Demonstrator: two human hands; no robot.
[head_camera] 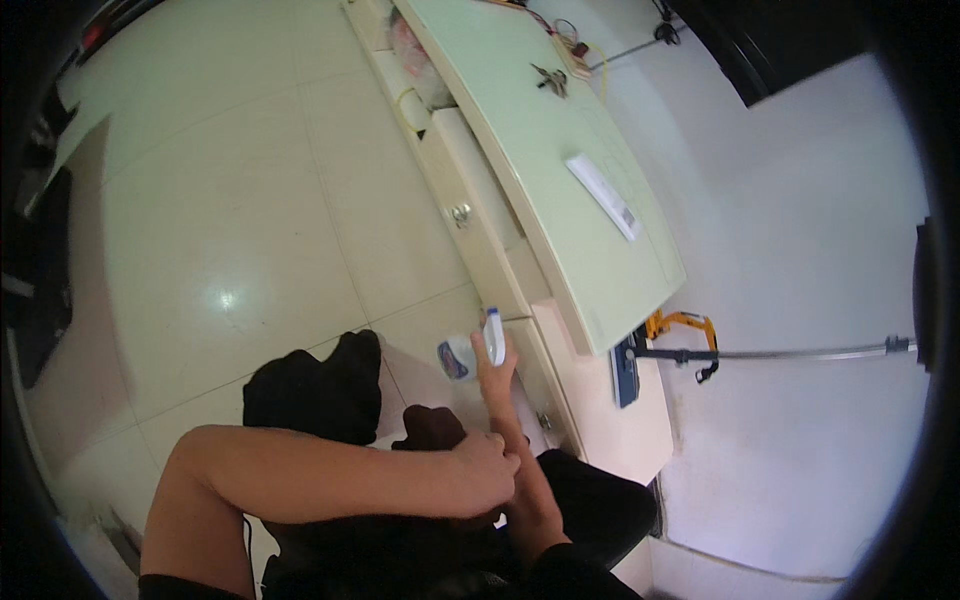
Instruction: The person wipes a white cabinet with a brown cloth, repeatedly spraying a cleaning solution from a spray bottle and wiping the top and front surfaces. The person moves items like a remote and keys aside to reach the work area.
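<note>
My right hand (495, 360) is wrapped around the neck of a clear spray bottle (456, 358) with a white trigger head, a blue nozzle and a blue label. My left arm lies across my body, and my left hand (487, 469) is at my right forearm, fingers bent. Whether those fingers hold anything is hidden. Just beyond the left hand shows a dark brown, soft-looking thing (431, 427); I cannot tell if it is cloth or a covered foot. Black fabric (315, 386) appears farther left, above my left forearm.
A long cabinet with a pale green top (525, 135) runs along my right, with a drawer (480, 180) partly out. On it are keys (553, 81), a white box-like strip (602, 196) and a power strip (571, 56). A toy excavator (682, 322) and a metal pole (810, 352) are near the wall.
</note>
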